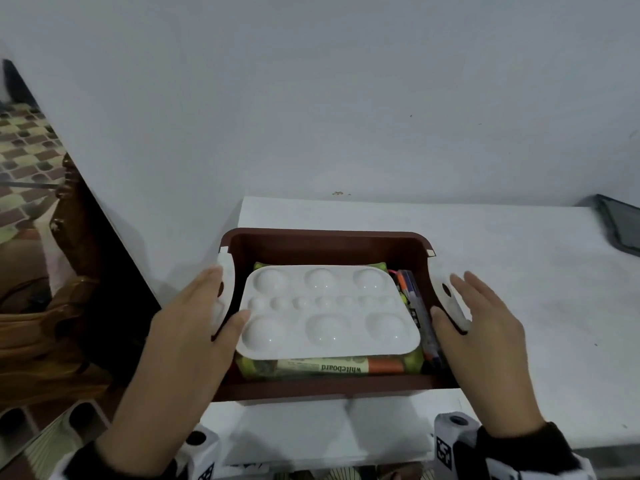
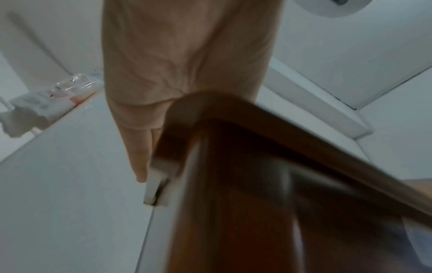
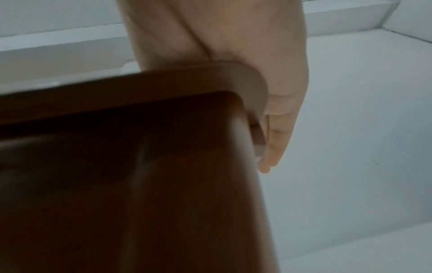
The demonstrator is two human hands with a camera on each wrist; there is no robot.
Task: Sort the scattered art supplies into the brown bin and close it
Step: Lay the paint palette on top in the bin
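Observation:
The brown bin (image 1: 329,242) stands open on the white table, right in front of me. A white paint palette (image 1: 329,310) lies on top of its contents. Under it I see a green pack of whiteboard markers (image 1: 339,367), and more markers (image 1: 412,299) stand along the right wall. My left hand (image 1: 221,299) lies flat against the left side, fingers straight over the white latch (image 1: 227,268), thumb over the rim by the palette. My right hand (image 1: 450,296) mirrors it over the right latch (image 1: 455,310). The wrist views show the left hand (image 2: 145,147) and right hand (image 3: 278,129) straight-fingered beside the bin walls (image 2: 233,184) (image 3: 163,166).
The white table (image 1: 519,306) runs on to the right, where a dark flat panel (image 1: 620,226) lies at its far edge. The wall rises just behind the bin. Carved wooden furniture (image 1: 52,323) stands left of the table. A plastic-wrapped item (image 2: 70,92) shows in the left wrist view.

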